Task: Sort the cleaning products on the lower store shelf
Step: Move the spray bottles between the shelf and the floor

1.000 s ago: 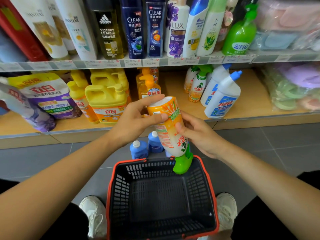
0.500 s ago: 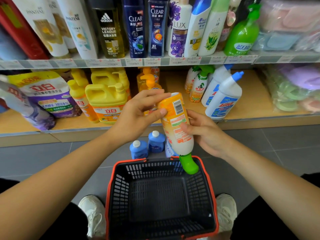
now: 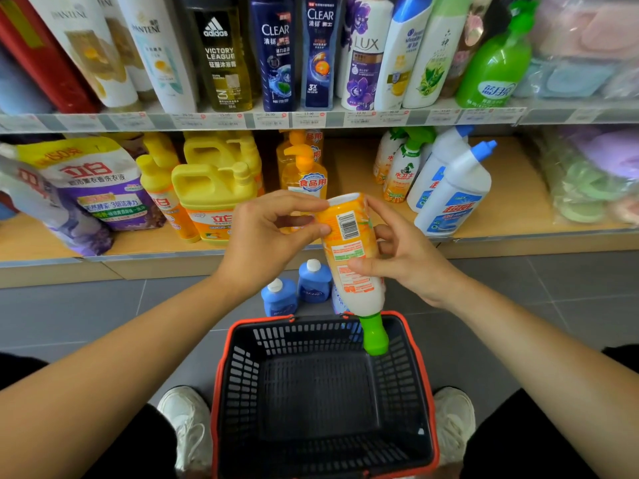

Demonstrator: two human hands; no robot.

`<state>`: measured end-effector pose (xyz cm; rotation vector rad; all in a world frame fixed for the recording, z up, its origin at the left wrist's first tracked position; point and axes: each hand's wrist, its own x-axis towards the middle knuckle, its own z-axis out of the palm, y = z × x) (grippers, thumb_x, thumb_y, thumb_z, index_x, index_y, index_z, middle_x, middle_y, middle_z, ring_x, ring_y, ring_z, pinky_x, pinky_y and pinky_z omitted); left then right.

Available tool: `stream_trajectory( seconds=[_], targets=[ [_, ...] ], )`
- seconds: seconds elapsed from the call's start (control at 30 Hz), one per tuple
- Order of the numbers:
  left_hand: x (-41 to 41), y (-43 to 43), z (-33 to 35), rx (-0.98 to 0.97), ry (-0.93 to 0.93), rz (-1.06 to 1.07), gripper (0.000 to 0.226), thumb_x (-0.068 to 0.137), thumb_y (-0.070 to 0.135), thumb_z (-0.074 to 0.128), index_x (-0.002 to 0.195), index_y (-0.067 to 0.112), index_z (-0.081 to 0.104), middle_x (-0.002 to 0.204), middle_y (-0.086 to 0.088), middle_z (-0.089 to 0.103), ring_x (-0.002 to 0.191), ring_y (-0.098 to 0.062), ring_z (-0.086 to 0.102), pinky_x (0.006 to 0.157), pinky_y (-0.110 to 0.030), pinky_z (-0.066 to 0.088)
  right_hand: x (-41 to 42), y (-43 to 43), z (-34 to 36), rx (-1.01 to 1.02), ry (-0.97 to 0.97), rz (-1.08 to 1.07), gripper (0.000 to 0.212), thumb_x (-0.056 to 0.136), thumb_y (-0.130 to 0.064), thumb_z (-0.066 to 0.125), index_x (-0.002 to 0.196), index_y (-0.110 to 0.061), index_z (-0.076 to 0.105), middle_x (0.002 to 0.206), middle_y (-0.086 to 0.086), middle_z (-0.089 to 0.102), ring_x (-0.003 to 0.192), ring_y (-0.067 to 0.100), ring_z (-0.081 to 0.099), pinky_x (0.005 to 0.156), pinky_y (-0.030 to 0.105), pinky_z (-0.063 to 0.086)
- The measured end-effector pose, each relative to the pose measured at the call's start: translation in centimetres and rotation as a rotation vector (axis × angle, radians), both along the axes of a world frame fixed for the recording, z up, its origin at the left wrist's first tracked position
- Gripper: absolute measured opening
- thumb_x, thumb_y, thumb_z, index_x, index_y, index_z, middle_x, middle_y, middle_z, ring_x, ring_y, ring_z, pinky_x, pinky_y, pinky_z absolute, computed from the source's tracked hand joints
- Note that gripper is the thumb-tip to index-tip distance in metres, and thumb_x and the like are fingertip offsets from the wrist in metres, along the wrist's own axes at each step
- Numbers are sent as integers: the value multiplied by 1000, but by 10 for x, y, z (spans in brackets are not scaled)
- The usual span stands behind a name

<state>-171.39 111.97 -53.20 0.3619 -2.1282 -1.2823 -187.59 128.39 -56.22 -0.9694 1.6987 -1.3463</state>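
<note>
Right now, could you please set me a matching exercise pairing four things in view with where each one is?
Things: 1 orange bottle; 2 small blue bottles; 3 front white blue-capped bottle; 4 basket.
Places: A on the lower shelf; B between the shoes; C upside down, held by left hand and right hand; D on the floor below the shelf.
Pairs: 1-C, 2-D, 3-A, 4-B.

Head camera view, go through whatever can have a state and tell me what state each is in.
Orange cleaner bottle: upside down, green cap on, held over the basket.
Left hand: pinches the bottle near its base.
Right hand: grips the bottle's body.
Shopping basket: upright on the floor.
Small blue bottles: upright on the floor, white caps on.
White toilet cleaner bottle: upright on the lower shelf, blue cap on.
</note>
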Motion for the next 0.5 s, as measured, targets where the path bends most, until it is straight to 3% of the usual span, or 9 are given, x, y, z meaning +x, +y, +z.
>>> stream_trajectory(
  seconds=[0.1,0.17,0.27,0.4,0.5],
  targets=[
    [-3,1,-7,13,-48,97,32,82,13,83,111,10,71,102,-3,73,86,-7,72,74,-23,59,-1,-3,-2,5,26,-58,93,63,-37,89,140,-54,39,114,1,70,107,19,70,93,41,58],
    [-4,5,-16,107,-105,92,35,83,16,82,113,13,65,97,-3,72,80,-15,71,72,-27,59,-2,-4,-3,-7,-4,-121,91,63,-35,89,143,-43,45,115,1,71,107,19,70,93,41,58],
    [-1,15,-38,227,-223,-15,36,83,21,83,109,20,59,99,-1,70,86,-21,70,74,-34,57,-4,-6,-2,-47,-85,-252,60,68,-27,86,123,-32,62,113,0,74,106,20,71,95,50,57],
    [8,29,-65,105,-460,-153,57,65,53,86,109,34,57,105,20,67,98,-2,66,80,-28,57,-12,-8,0,-82,-240,-442,48,77,-14,84,118,-16,60,112,4,74,107,24,71,94,59,55],
    [8,32,-75,9,-530,-180,69,62,49,91,116,30,53,110,20,64,100,-1,64,84,-25,56,-15,-8,0,-115,-341,-520,45,80,-11,82,117,-14,57,113,3,74,107,22,72,92,58,56]
  ],
)
